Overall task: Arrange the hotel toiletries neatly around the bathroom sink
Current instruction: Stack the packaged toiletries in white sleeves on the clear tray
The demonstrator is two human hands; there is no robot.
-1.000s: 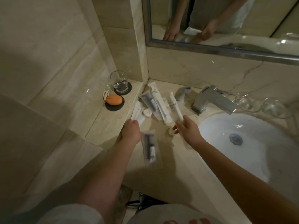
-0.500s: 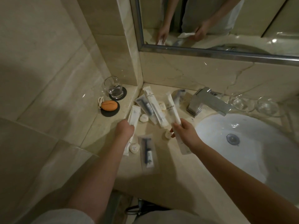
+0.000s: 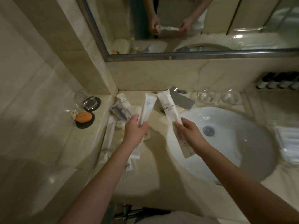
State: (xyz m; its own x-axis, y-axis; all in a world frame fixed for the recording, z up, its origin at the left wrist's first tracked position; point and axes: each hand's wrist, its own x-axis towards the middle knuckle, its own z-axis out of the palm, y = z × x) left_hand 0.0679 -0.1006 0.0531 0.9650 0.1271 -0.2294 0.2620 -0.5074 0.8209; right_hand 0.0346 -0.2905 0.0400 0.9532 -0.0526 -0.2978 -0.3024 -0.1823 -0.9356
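My left hand (image 3: 135, 132) grips a long white toiletry packet (image 3: 146, 107), lifted above the counter with its far end pointing at the wall. My right hand (image 3: 188, 132) grips a second long white packet (image 3: 169, 107) with printed lettering; its near end hangs over the white sink basin (image 3: 234, 152). The two packets' far ends almost touch. Several other packets lie on the marble counter (image 3: 155, 152) left of the basin: a clear-wrapped dark item (image 3: 119, 110), a white packet (image 3: 123, 99) behind it and another white packet (image 3: 110, 133) along the counter's left edge. More lie partly hidden under my left forearm.
A chrome tap (image 3: 182, 101) stands behind the basin. On the left ledge a drinking glass (image 3: 85, 100) sits on a dark coaster beside an orange oval object (image 3: 83, 117) on another coaster. Two upturned glasses (image 3: 216, 96), dark bottles (image 3: 278, 82) and folded white towels (image 3: 288, 143) are at right. A mirror (image 3: 194, 21) is above.
Both hands have lifted their white packets off the counter and brought them close together in front of me. The camera has moved, showing more of the right side.
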